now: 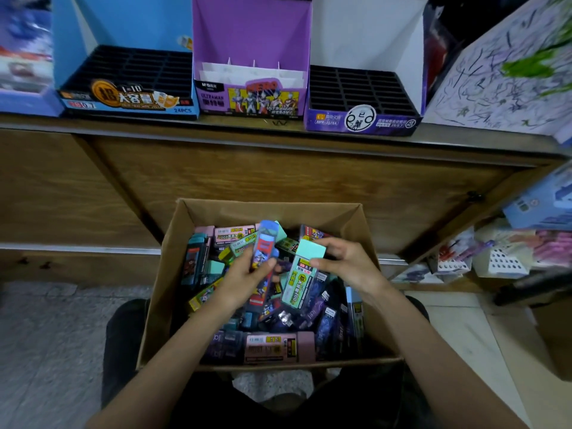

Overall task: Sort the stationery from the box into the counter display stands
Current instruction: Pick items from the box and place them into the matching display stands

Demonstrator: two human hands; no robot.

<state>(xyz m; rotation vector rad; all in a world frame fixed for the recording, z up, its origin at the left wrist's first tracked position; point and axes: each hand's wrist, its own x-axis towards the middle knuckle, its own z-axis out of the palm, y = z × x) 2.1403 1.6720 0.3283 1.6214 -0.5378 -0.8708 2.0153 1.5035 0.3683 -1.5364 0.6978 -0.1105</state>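
The brown box (162, 274) sits on the person's lap, full of little bright cases (272, 348). The left hand (244, 281) grips a blue case (265, 243) with pictures. The right hand (348, 263) grips a green case (305, 274) just beside it, both above the box. On the desk (216, 126) behind stand a blue stand (133, 20), a purple stand (250, 32) and a white stand (365, 32)
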